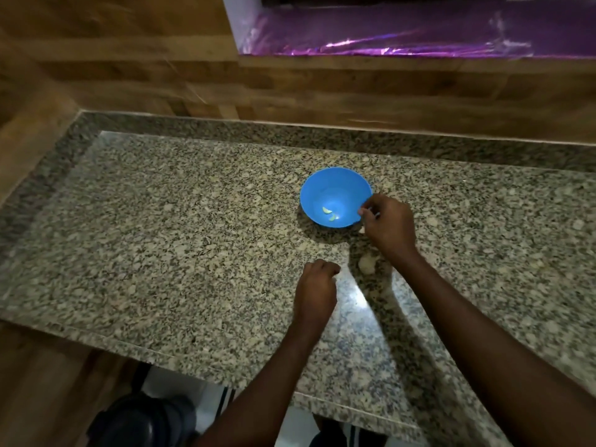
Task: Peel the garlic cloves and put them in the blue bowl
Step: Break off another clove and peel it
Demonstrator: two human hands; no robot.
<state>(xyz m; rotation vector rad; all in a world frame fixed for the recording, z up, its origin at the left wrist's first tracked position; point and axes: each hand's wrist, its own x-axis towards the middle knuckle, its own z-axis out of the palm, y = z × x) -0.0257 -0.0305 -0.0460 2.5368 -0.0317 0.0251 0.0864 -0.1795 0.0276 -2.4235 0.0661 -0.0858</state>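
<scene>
The blue bowl (335,196) stands on the granite counter and holds a few pale peeled garlic cloves (329,213) near its front wall. My right hand (388,225) hovers at the bowl's right rim with thumb and fingertips pinched together; I see nothing between them. My left hand (316,287) rests on the counter in front of the bowl, its fingers curled into a loose fist, and whatever is inside it is hidden. A pale lump of garlic or skins (367,264) lies between my two hands. A small white scrap (362,230) peeks out beside my right hand.
The speckled granite counter (193,237) stretches wide to the left and ends in a front edge close to me. A wooden wall (290,88) backs it, with a ledge covered in shiny purple foil (419,33) above. A dark shoe (142,421) shows on the floor.
</scene>
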